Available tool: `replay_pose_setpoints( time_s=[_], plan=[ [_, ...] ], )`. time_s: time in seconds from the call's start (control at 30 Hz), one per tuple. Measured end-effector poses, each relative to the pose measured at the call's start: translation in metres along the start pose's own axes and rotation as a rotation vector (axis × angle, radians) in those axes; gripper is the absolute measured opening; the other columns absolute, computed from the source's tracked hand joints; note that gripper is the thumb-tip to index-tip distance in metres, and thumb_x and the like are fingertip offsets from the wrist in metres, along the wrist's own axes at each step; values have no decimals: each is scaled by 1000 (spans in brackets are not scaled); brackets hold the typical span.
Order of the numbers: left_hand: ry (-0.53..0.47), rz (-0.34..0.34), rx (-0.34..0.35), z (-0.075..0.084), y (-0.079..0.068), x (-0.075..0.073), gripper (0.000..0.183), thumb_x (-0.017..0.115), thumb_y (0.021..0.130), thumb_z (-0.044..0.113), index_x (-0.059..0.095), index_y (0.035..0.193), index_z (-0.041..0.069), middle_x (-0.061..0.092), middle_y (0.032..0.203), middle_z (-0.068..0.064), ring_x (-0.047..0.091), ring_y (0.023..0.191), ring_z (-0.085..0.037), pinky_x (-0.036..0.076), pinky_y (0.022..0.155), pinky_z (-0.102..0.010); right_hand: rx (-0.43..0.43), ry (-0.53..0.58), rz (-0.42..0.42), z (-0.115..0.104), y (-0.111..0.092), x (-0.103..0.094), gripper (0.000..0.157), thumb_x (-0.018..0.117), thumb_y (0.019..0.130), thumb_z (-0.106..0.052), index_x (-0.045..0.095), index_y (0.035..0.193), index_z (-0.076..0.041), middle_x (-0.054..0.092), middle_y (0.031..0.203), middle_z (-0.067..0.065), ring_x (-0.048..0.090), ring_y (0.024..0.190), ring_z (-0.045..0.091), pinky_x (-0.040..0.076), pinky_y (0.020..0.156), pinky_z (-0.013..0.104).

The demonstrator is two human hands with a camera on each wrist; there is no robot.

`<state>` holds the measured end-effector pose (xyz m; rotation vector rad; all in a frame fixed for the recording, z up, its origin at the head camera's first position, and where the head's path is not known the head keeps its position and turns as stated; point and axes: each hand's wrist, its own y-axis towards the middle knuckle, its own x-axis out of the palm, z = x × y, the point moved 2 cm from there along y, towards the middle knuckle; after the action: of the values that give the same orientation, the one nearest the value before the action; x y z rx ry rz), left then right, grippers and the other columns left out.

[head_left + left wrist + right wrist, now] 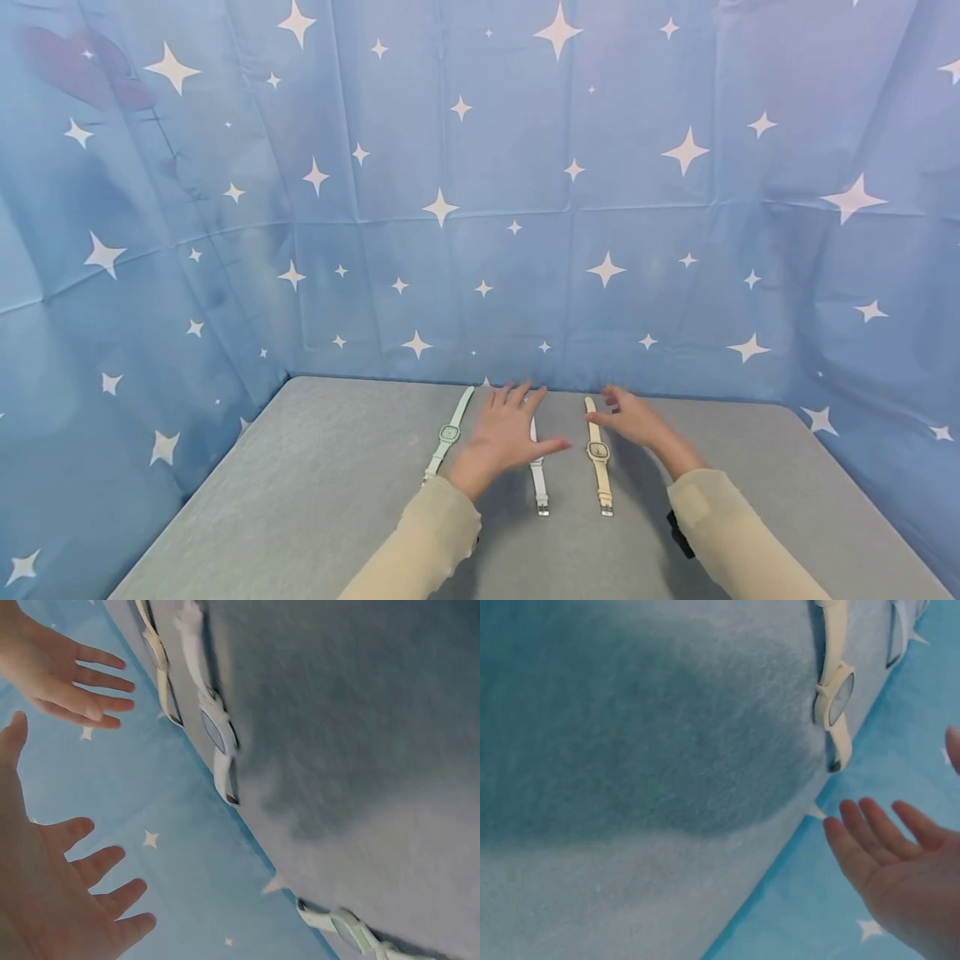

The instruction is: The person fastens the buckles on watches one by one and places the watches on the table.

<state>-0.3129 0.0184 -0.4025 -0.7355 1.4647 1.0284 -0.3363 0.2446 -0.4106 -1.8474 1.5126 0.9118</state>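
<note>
Three wristwatches lie stretched out on the grey table. The mint green watch point(449, 434) is on the left, the white watch point(538, 483) in the middle and the cream yellow watch point(598, 451) on the right. My left hand point(506, 433) hovers above the white watch with fingers spread, hiding its dial in the head view; the left wrist view shows that white watch point(215, 727) whole. My right hand point(633, 418) hangs beside the upper strap of the yellow watch, fingers loosely bent and holding nothing. In the right wrist view its fingers point(870, 836) are apart from the yellow watch point(835, 697).
A blue curtain point(517, 250) with white stars stands behind and along the sides of the table point(337, 500). Light sleeves point(431, 533) cover both forearms, and a black strap piece point(680, 535) shows under the right cuff.
</note>
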Motion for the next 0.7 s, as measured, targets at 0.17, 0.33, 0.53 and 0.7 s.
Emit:
replay_pose_setpoints(
  time_s=[0.17, 0.33, 0.53, 0.7],
  plan=[
    [-113, -16, 25, 12, 0, 3, 89, 52, 82, 80, 43, 151, 25, 47, 154, 1, 46, 141, -23, 40, 114, -40, 20, 0, 9, -1, 2, 2, 72, 64, 96, -34, 39, 139, 19, 54, 130, 38, 54, 120, 52, 50, 95, 57],
    [-369, -93, 9, 21, -2, 5, 76, 61, 85, 69, 51, 146, 23, 54, 149, 1, 52, 136, -21, 47, 107, -37, 41, 7, 15, -1, 4, 6, 67, 64, 96, -29, 42, 136, 20, 58, 124, 38, 58, 115, 50, 52, 92, 55],
    [-676, -225, 5, 27, -4, 6, 60, 66, 90, 53, 59, 139, 20, 62, 140, 2, 60, 127, -23, 52, 97, -33, 66, 36, 3, 2, 6, 10, 65, 62, 97, -27, 41, 139, 18, 56, 129, 38, 56, 119, 50, 51, 93, 55],
    [-877, -289, 4, 34, -5, 12, 51, 67, 91, 40, 65, 131, 9, 67, 132, -7, 64, 120, -22, 53, 92, -28, 82, 70, 14, 3, 6, 13, 60, 62, 97, -23, 43, 135, 20, 54, 130, 40, 59, 115, 49, 54, 90, 52]
  ],
)
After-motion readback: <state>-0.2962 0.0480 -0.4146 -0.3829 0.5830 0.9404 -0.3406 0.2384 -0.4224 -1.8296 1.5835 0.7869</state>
